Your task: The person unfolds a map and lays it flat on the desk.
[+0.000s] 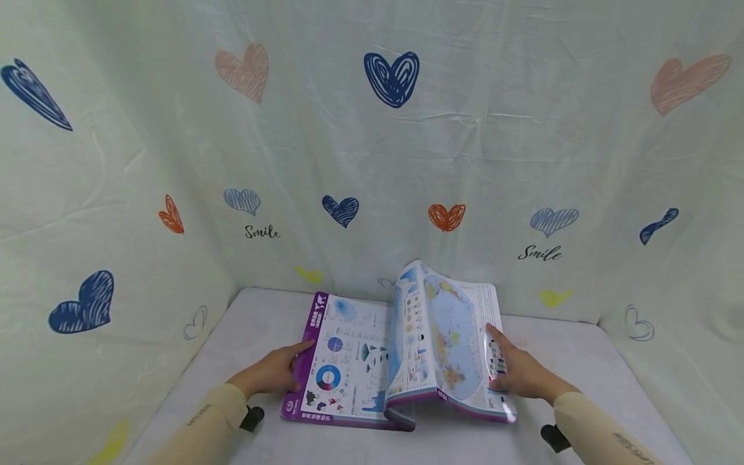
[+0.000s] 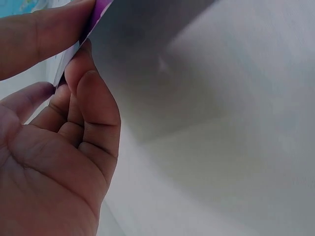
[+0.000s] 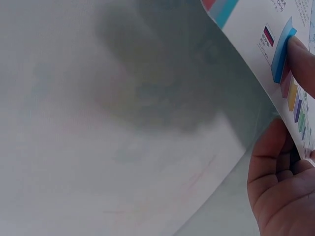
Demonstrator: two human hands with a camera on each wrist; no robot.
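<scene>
While both hands are on it, the folding world map [image 1: 407, 352] sits mid-table, its far edge close to the backdrop curtain [image 1: 488, 155]. It's partly opened: L panel [image 1: 349, 361] w/ purple border, charts & a blue ring diagram [image 1: 328, 377]; R panel [image 1: 459, 342] w/ an oval map of the world; btwn them the sheet rises in a tented fold, highest at the far end.

L hand [image 1: 273, 371] grips the purple L edge: thumb on the printed face, other fingers curled behind, per the L wrist cam. R hand [image 1: 523, 371] likewise pinches the R edge, thumb on a row of coloured bars [image 3: 285, 51] beside a small tricolour flag [image 3: 268, 35], fingers bent underneath. Both edges are lifted off the table [image 1: 453, 439] where held; wrist cams show shadow on the white cover below.

Cuffs of the cream sleeves [image 1: 206, 420] reach the wrists, lettering on both forearms; a small black device [image 1: 252, 418] shows under the L cuff, another under the R. Curtain is pale, wrinkled, printed w/ blue, pink & orange hearts, yellow ones too, plus "Smile" 2x.
</scene>
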